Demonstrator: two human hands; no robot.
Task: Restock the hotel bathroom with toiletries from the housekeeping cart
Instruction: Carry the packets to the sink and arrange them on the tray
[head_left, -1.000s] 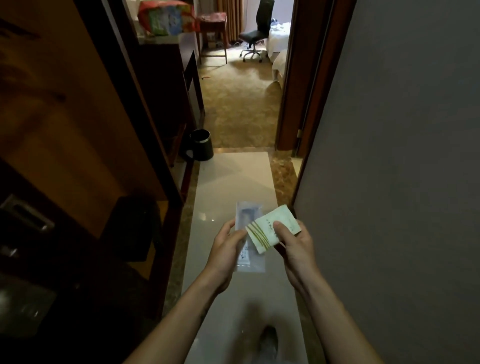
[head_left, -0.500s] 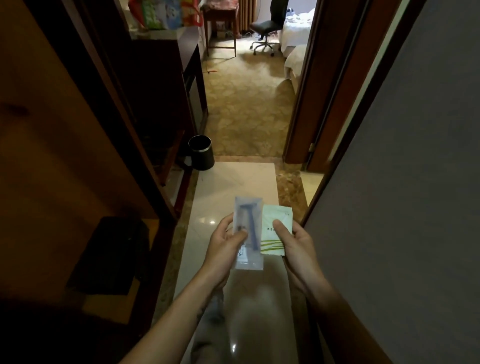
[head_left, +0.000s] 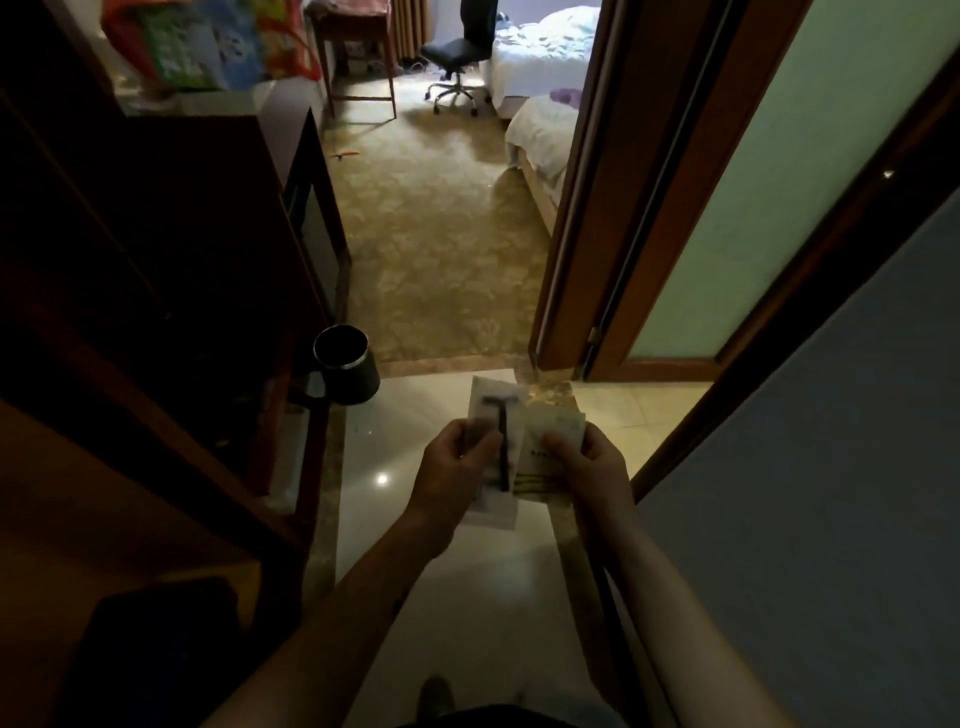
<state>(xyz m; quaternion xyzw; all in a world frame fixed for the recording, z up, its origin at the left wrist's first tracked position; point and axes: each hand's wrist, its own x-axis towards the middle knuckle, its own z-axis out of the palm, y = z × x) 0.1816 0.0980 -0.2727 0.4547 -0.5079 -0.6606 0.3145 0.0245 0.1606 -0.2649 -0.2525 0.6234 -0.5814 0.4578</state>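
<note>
Left hand (head_left: 457, 467), low in the middle of the frame, pinches a razor pack (head_left: 497, 410) with the thumb laid over its front and the fingers curled behind. That pack is clear and pale, stands upright, and shows a dark razor inside with its head at the top. Right hand (head_left: 595, 467), just beside it, grips a pale sachet (head_left: 557, 430) with green stripes near its lower end (the print on it is too small to read); the thumb presses its face and the fingers are hidden behind. Pack and sachet meet edge to edge between the two hands, and I cannot tell which lies over the other. Both are held in the air above glossy pale tile (head_left: 447, 597).

Left of the hands and a little higher, a black bin (head_left: 345, 370) stands on the tile against a dark cabinet (head_left: 218, 218). A colourful bag (head_left: 208, 47) sits on top of the cabinet in the upper left. Patterned carpet (head_left: 441, 244) fills the upper middle, with a wheeled chair (head_left: 457, 57) and a white bed (head_left: 543, 119) near the top. A wood-framed door (head_left: 779, 182) with frosted glass slants across the upper right, and a grey wall (head_left: 841, 519) fills the lower right.
</note>
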